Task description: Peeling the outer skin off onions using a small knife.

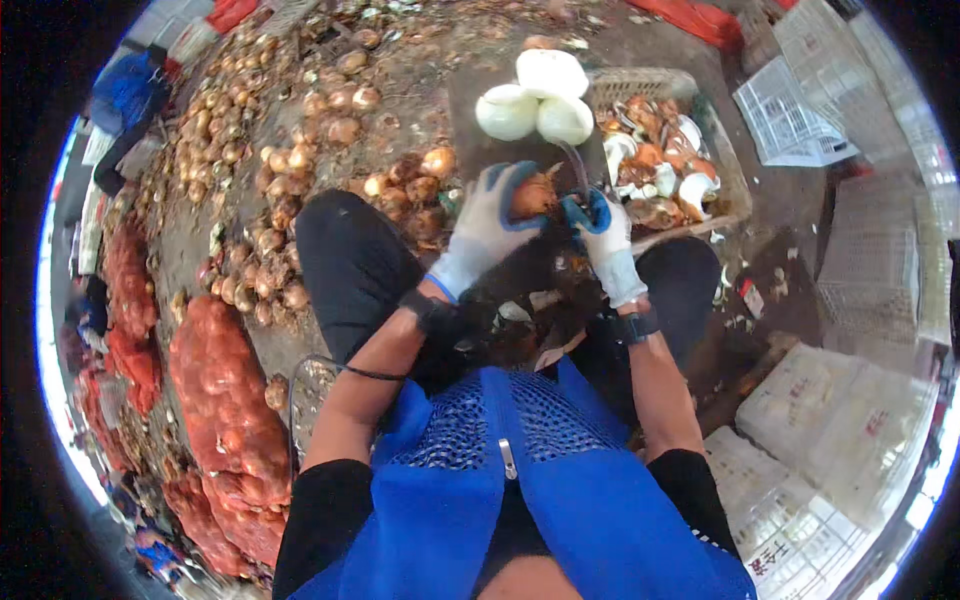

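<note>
My left hand, in a white glove with blue-grey fingertips, is closed around a brown-skinned onion above the gap between my knees. My right hand, gloved the same way, is closed on a knife whose thin, slightly blurred blade points away from me, just right of the onion. Three peeled white onions sit together beyond my hands. To their right stands a plastic crate with brown skins and white onion pieces in it. The knife's handle is mostly hidden by my fingers.
Loose unpeeled onions are spread over the floor ahead and left. Full red mesh sacks lie at the left. White plastic crates are stacked along the right. Another person in blue is at the far left.
</note>
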Available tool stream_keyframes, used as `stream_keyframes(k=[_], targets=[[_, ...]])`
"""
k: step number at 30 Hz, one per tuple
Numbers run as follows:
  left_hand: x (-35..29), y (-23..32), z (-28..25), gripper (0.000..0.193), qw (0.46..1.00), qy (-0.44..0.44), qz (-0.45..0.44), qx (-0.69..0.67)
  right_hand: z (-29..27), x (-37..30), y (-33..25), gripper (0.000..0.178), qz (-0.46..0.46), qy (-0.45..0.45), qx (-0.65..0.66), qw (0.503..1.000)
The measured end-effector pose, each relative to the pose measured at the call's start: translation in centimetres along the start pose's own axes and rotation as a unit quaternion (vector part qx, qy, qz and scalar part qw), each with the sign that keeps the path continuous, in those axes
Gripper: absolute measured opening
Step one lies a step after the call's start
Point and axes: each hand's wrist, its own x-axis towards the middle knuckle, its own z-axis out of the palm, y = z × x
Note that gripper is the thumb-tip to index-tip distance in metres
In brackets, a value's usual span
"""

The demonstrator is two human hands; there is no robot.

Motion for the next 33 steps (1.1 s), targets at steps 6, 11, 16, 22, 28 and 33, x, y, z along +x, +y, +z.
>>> stream_keyframes(k=[6, 11, 16, 22, 28, 33], targets=[[1.2, -1.3, 0.1, 0.077, 0.997, -0.070, -0.011, -0.017, -1.0, -1.6, -1.7, 0.028, 0.011, -0.002, 0.077, 0.997], [0.8, -0.6, 0.9, 0.071, 0.998, -0.061, 0.002, -0.005, -6.6, -6.7, -15.4, 0.033, -0.062, 0.003, 0.296, 0.953], [-0.5, -4.2, -0.2, 0.073, 0.986, -0.033, -0.097, -0.132, -7.1, -10.1, -20.9, 0.043, -0.213, -0.064, 0.344, 0.912], [1.3, 1.5, 0.0, 0.074, 0.997, -0.036, -0.022, -0.059, -9.0, -11.4, -21.0, 0.043, -0.249, -0.089, 0.380, 0.886], [0.6, 0.4, 0.0, 0.078, 0.996, -0.049, -0.048, -0.054, -10.6, -10.4, -21.7, 0.043, -0.324, -0.158, 0.409, 0.838], [0.3, 0.7, -0.3, 0.082, 0.995, -0.088, -0.044, -0.027, -12.8, -11.3, -23.0, 0.043, -0.368, -0.185, 0.421, 0.808]])
